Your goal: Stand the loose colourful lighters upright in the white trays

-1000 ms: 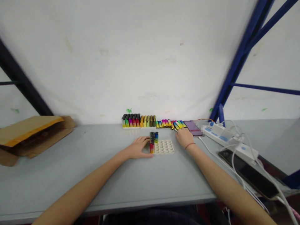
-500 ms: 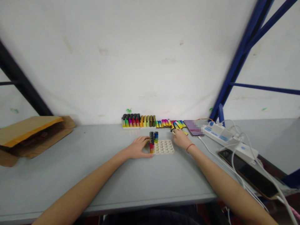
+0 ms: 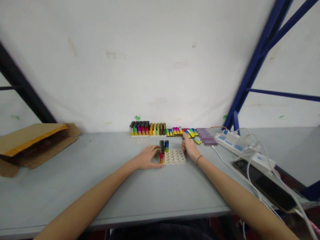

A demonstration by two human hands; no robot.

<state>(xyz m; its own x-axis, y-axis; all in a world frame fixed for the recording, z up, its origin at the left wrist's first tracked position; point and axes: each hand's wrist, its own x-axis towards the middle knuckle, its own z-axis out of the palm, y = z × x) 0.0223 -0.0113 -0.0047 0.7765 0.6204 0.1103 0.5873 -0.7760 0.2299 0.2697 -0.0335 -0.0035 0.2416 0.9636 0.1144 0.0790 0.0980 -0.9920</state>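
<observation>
A white tray (image 3: 178, 159) with round holes lies in front of me on the table. Upright lighters (image 3: 162, 156) fill its left column, and a blue-and-yellow lighter (image 3: 166, 146) stands at the back of the second column. My left hand (image 3: 148, 158) grips the tray's left end, thumb at the front corner and fingers behind. Just past the tray's right back corner, my right hand (image 3: 189, 146) is closed in a pinch around a lighter, mostly hidden by the fingers. Loose multicoloured lighters (image 3: 191, 132) lie behind that hand.
Against the wall stand a tray of dark-topped lighters (image 3: 139, 128) and a group of yellow-to-brown lighters (image 3: 157, 129). To the right are a purple phone (image 3: 206, 136), a white power strip (image 3: 247, 155) with cables, and a dark phone (image 3: 265, 185). An open paper bag (image 3: 37, 143) lies left.
My right hand has moved slightly left from the loose lighters toward the tray and turned, so the lighter in it shows less. My left hand and the tray have stayed put.
</observation>
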